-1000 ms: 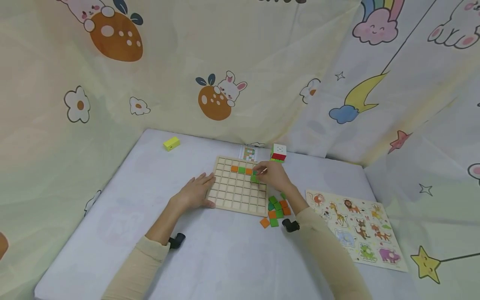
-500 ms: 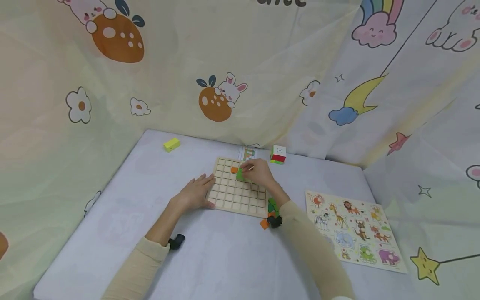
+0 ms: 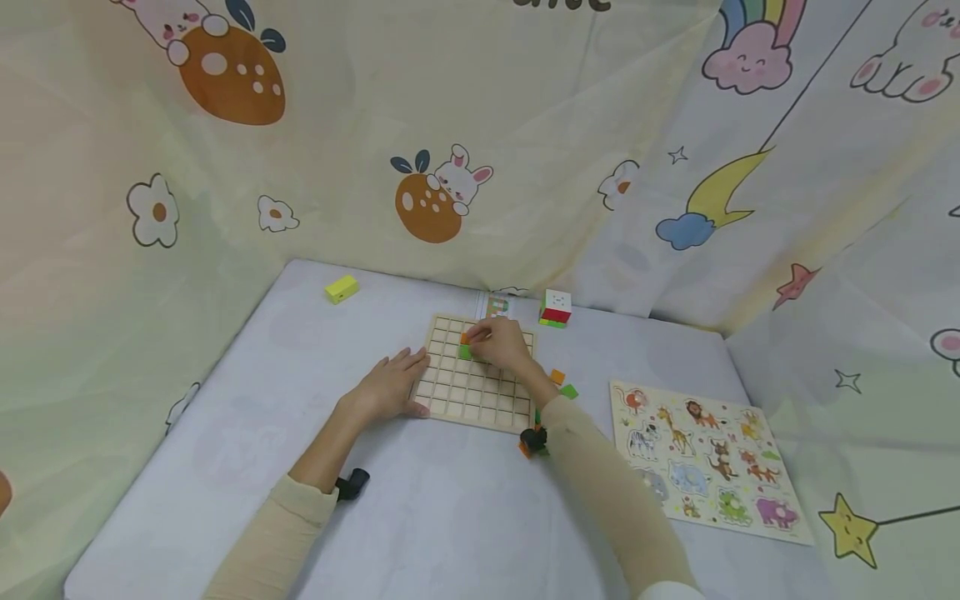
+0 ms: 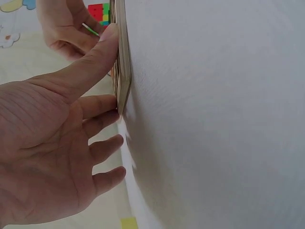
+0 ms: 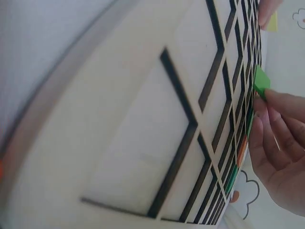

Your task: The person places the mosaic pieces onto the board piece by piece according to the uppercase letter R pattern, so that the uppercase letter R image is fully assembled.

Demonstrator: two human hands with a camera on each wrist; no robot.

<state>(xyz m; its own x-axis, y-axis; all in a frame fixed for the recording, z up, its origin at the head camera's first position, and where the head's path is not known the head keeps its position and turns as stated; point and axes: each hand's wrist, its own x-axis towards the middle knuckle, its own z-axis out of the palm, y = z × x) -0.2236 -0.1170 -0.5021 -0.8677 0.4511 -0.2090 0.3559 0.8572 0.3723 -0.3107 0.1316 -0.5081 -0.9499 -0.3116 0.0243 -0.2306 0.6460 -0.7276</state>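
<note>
My right hand (image 3: 501, 343) pinches a green square tile (image 5: 261, 81) between thumb and fingertips, close over the far left part of the wooden grid board (image 3: 465, 392). In the head view this tile (image 3: 465, 352) shows just nearer than an orange tile (image 3: 464, 338) on the board. The right wrist view shows an orange tile (image 5: 242, 150) and a darker green tile (image 5: 232, 179) set in the same row; my right hand hides much of that row from the head. My left hand (image 3: 386, 387) rests with extended fingers against the board's left edge, thumb at its near corner.
Loose orange (image 3: 557, 377) and green (image 3: 569, 392) tiles lie right of the board, others partly hidden under the right forearm. Behind the board are a small pattern card (image 3: 498, 306) and a puzzle cube (image 3: 557, 307). A yellow block (image 3: 342, 289) stands far left, an animal puzzle (image 3: 708, 458) right.
My right hand has moved left along the row with the green tile, from the row's right end to its left end. My left hand and the board have stayed put.
</note>
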